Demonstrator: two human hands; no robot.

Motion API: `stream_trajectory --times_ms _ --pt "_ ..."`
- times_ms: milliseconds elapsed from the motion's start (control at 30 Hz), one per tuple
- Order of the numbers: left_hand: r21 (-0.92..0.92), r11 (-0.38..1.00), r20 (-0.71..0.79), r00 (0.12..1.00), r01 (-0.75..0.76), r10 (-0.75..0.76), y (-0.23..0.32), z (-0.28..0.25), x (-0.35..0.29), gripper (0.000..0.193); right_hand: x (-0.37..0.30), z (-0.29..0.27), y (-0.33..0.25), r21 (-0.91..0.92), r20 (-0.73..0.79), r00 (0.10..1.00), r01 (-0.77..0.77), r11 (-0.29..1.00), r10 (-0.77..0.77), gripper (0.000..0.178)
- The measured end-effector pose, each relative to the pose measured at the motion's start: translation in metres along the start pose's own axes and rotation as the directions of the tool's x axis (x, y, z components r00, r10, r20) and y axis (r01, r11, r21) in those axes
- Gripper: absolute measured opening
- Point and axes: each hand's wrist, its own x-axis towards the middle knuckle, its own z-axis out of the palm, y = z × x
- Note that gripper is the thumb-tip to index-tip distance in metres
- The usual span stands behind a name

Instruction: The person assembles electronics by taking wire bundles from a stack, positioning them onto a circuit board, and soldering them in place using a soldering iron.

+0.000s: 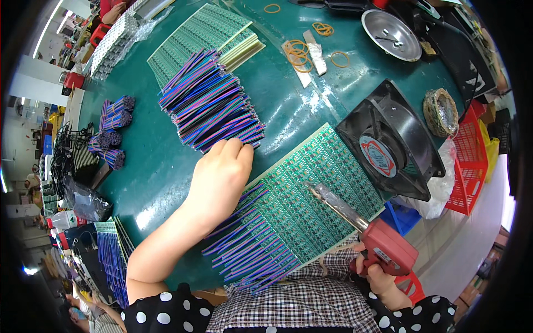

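Fingers [235,149] of the left hand [217,177] curl together at the near end of the wire pile [214,102] on the surface [141,161], its wires slanting away rightward, whether pinched I cannot tell, while the right hand [381,280], gripping the soldering gun [392,250], is farther.

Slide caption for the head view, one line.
Right hand holds a red soldering gun partly over a circuit board; left hand at the wire pile.

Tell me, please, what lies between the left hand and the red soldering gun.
A green circuit board and some thin wires, in the head view.
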Motion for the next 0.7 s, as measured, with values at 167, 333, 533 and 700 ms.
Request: stream_trajectory --times_ms 167,333,533,700 --pt "-0.042 0.999 -0.042 0.999 0.001 -0.003 0.003 0.004 0.008 0.012 -0.003 0.0 -0.001 0.014 -0.041 0.999 0.019 1.0 -0.018 0.073" --pt "-0.779 0.458 0.275 0.89 0.429 -0.365 0.012 -0.022 -0.006 0.012 -0.007 -0.004 0.006 0.037 -0.079 0.995 0.061 0.997 -0.057 0.072" --pt "-0.358 0.934 -0.15 0.988 -0.013 -0.044 0.04 -0.004 -0.041 0.018 -0.005 -0.004 -0.002 0.026 -0.046 0.999 0.01 1.0 -0.009 0.072" --pt "0.167 0.946 -0.189 0.932 -0.279 0.308 0.043 0.008 -0.051 0.027 -0.015 -0.016 0.02 0.065 -0.052 0.994 -0.091 0.994 0.094 0.074"
